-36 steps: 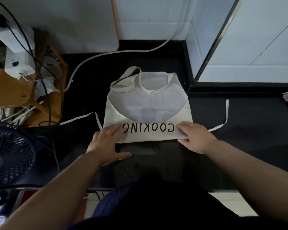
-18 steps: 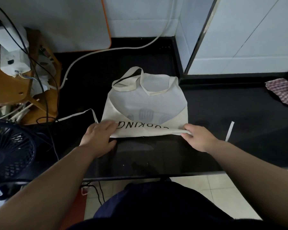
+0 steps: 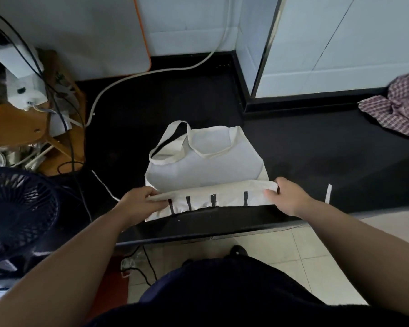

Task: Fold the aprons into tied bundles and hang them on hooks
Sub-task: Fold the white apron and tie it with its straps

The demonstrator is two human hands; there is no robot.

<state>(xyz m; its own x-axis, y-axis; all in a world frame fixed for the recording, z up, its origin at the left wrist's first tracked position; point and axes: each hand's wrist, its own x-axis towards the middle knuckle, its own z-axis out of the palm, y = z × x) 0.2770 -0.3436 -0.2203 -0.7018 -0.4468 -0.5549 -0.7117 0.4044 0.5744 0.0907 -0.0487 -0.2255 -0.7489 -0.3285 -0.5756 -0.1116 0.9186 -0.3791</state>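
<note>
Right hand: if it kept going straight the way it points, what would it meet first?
The apron it grips by the rolled edge. The right hand points forward and to the left, so it would slide across the flat bib toward the neck strap, I'd guess.

Dim, even indoor light; its source lies outside the view. The white wall tiles (image 3: 340,43) and pale floor (image 3: 316,246) are brightest. The black counter (image 3: 293,149) swallows detail, showing only a faint sheen near its front edge. The cream apron (image 3: 206,166) stands out sharply against it. Wide-angle distortion tilts verticals and enlarges the forearms at the lower corners. The fan (image 3: 14,208) appears dark and slightly soft.
</note>
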